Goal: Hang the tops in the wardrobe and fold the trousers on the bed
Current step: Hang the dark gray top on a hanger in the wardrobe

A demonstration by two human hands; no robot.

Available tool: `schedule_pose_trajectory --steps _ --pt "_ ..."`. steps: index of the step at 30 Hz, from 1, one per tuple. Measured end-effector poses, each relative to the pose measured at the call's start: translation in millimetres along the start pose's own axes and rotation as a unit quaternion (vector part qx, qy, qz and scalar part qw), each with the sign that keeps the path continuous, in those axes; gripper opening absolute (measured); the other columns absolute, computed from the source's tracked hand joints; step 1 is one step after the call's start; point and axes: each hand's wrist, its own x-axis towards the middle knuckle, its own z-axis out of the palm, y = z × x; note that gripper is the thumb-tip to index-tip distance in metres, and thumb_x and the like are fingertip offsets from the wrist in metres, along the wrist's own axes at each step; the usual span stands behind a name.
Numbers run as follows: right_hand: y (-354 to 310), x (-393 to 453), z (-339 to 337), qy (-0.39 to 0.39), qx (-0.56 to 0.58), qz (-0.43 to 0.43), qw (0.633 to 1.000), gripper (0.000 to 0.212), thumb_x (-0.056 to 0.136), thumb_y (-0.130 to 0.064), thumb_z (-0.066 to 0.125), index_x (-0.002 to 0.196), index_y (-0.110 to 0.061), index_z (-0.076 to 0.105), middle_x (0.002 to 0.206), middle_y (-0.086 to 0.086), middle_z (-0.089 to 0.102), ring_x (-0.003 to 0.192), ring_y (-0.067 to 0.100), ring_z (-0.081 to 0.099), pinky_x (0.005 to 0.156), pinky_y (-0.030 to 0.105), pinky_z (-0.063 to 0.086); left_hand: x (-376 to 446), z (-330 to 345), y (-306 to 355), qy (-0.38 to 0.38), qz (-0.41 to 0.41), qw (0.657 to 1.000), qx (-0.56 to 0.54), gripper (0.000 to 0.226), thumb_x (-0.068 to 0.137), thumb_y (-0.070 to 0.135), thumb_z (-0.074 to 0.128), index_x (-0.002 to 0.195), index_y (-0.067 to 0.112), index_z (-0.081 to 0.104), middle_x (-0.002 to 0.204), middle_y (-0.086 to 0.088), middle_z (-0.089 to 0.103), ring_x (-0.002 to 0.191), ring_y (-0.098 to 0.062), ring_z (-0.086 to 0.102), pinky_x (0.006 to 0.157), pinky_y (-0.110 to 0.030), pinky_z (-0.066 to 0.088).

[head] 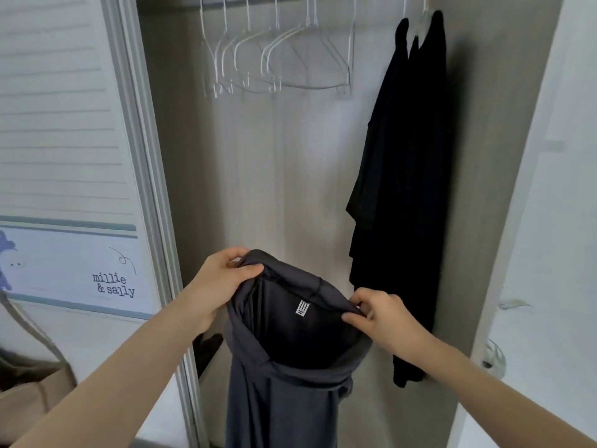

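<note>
Evidently a dark grey top (290, 376) is held up before the open wardrobe (290, 176), its neck pinched by the left hand (223, 279) and right hand (381, 315); next, an empty hanger (310, 59) would be needed.

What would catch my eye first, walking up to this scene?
Two bare hands, the left hand and right hand, hold a dark grey garment open at its top edge, low in the middle. Behind, empty white hangers hang on the wardrobe rail, with black tops hung at right.
</note>
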Motion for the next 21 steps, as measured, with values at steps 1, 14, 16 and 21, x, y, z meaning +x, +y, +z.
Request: schedule_pose_trajectory --steps 1,14,16,21 --pt "-3.3 9.7 -3.5 0.000 0.006 0.000 1.000 0.015 0.085 -0.039 0.069 0.084 -0.038 0.055 0.071 -0.013 0.058 0.068 -0.001 0.056 0.058 0.014 0.041 8.1 1.6 4.1 0.010 0.016 1.000 -0.004 0.005 0.090 0.008 0.066 0.091 0.013 0.068 0.090 -0.005 0.074 0.078 -0.016 0.069 0.065 -0.025 0.053" --pt "-94.2 182.2 -141.7 0.260 0.090 -0.068 0.959 0.015 0.088 -0.035 0.051 0.089 -0.024 0.061 0.076 -0.008 0.068 0.071 0.011 0.065 0.065 0.028 0.054 131.1 3.1 114.2 0.111 0.233 0.951 0.170 0.011 0.087 0.001 0.061 0.086 0.011 0.063 0.074 -0.005 0.065 0.068 -0.017 0.057 0.067 -0.028 0.046" --pt "-116.9 209.9 -174.4 0.338 0.114 -0.092 0.930 0.017 0.091 -0.034 0.049 0.091 -0.021 0.059 0.082 -0.008 0.064 0.071 0.006 0.058 0.058 0.021 0.043 149.5 1.6 124.7 0.133 0.247 0.939 0.197 0.011 0.086 0.002 0.062 0.084 0.012 0.063 0.075 -0.008 0.066 0.070 -0.020 0.056 0.070 -0.030 0.045" --pt "-164.2 281.7 -247.0 0.459 0.104 -0.109 0.876 0.029 0.095 -0.027 0.043 0.114 -0.007 0.052 0.117 0.009 0.056 0.102 0.026 0.052 0.077 0.031 0.037 183.3 -3.8 144.0 0.158 0.248 0.926 0.237 0.011 0.084 0.006 0.065 0.081 0.017 0.064 0.081 -0.006 0.072 0.080 -0.022 0.064 0.072 -0.029 0.048"
